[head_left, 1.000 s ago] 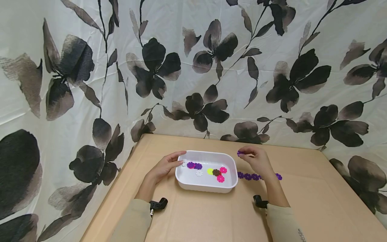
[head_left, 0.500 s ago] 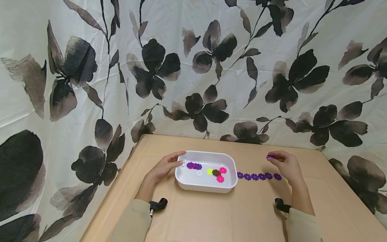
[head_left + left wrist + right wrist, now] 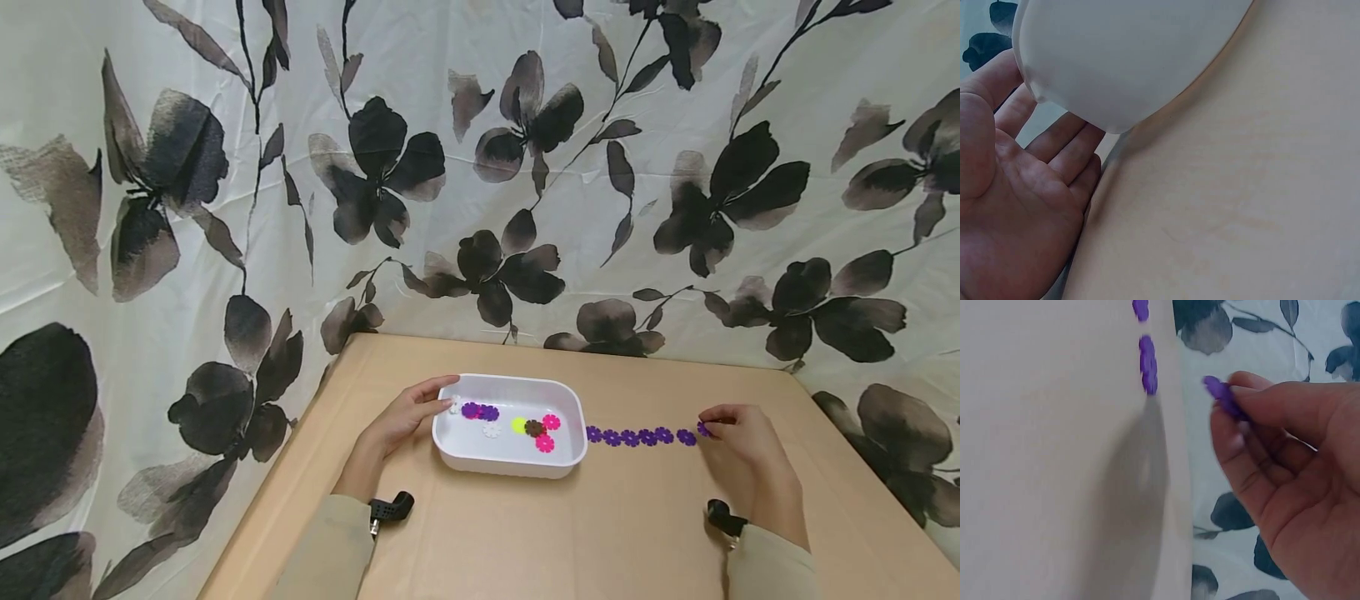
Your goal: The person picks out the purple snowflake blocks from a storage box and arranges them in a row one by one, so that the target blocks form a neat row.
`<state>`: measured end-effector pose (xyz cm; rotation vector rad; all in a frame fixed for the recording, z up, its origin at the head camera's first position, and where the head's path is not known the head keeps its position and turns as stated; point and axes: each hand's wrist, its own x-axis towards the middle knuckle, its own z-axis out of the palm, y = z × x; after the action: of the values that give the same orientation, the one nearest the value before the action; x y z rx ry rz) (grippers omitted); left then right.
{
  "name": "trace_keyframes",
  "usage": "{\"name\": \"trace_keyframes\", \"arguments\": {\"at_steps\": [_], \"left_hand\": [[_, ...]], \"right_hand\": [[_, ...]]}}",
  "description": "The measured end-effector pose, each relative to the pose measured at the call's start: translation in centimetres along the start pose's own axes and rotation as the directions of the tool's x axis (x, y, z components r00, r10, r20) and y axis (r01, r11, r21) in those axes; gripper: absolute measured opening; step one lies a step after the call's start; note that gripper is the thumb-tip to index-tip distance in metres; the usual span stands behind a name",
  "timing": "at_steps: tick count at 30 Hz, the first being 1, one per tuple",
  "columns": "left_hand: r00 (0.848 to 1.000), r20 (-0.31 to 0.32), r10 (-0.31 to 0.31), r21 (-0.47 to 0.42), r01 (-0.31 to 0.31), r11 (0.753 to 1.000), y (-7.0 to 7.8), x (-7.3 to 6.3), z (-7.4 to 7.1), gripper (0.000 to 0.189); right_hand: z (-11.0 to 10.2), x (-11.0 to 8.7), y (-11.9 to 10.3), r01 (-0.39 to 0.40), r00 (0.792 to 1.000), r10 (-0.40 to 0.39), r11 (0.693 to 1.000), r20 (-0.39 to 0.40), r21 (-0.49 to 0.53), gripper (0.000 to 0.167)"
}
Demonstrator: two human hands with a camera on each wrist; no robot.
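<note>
In the head view, my left hand (image 3: pixel 401 421) grips the left end of a white plastic tray (image 3: pixel 510 467), with the thumb at its rim. The left wrist view has the fingers against the tray's outer wall (image 3: pixel 1116 62). Between thumb and fingertips, my right hand (image 3: pixel 753 437) pinches a purple flower-shaped disc (image 3: pixel 1225 400). It is just past the right end of a row of purple flower discs (image 3: pixel 647 437) running along the table from the tray. The right wrist view catches only part of that row (image 3: pixel 1148 365).
Inside the tray are purple discs (image 3: pixel 480 412), pink discs (image 3: pixel 545 443), a brown disc (image 3: pixel 535 427), a yellow disc (image 3: pixel 518 426) and white discs (image 3: pixel 491 430). The tan table (image 3: pixel 585 542) ends at a floral curtain (image 3: pixel 420 275) behind and at the left.
My right hand has carried the purple disc rightward from beside the tray, then down to the row's right end. The left hand and tray have stayed nearly still.
</note>
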<state>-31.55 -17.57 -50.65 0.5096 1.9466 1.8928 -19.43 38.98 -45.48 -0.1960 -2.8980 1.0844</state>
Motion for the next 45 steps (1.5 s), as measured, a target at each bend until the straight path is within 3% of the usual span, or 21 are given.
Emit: {"name": "trace_keyframes", "arguments": {"at_steps": [8, 18, 26, 36, 41, 45], "left_hand": [[1.000, -0.003, 0.007, 0.003, -0.007, 1.000, -0.1, 0.0, 0.0, 0.050], [1.000, 0.002, 0.023, 0.007, -0.023, 1.000, -0.3, 0.0, 0.0, 0.051], [1.000, 0.006, 0.020, 0.007, -0.020, 1.000, -0.1, -0.1, -0.2, 0.053], [1.000, 0.009, 0.023, 0.013, -0.023, 1.000, -0.2, -0.1, 0.1, 0.051], [1.000, 0.005, 0.017, 0.013, -0.017, 1.000, -0.2, -0.1, 0.2, 0.051], [1.000, -0.002, 0.012, 0.002, -0.012, 1.000, -0.1, -0.1, 0.2, 0.051]], "right_hand": [[-0.2, -0.4, 0.5, -0.056, 0.993, 0.062, 0.996, 0.097, -0.065, 0.017], [0.1, -0.3, 0.4, -0.098, 0.989, 0.107, 0.991, 0.099, -0.095, 0.019], [0.3, -0.1, 0.0, -0.084, 0.992, 0.094, 0.990, 0.086, -0.111, 0.018], [0.0, -0.6, -0.2, -0.154, 0.980, 0.163, 0.985, 0.116, -0.083, 0.022], [0.1, -0.9, -0.5, -0.148, 0.985, 0.156, 0.985, 0.078, -0.092, 0.029], [0.2, -0.8, -1.0, -0.091, 0.995, 0.087, 0.992, -0.048, -0.088, 0.031]]}}
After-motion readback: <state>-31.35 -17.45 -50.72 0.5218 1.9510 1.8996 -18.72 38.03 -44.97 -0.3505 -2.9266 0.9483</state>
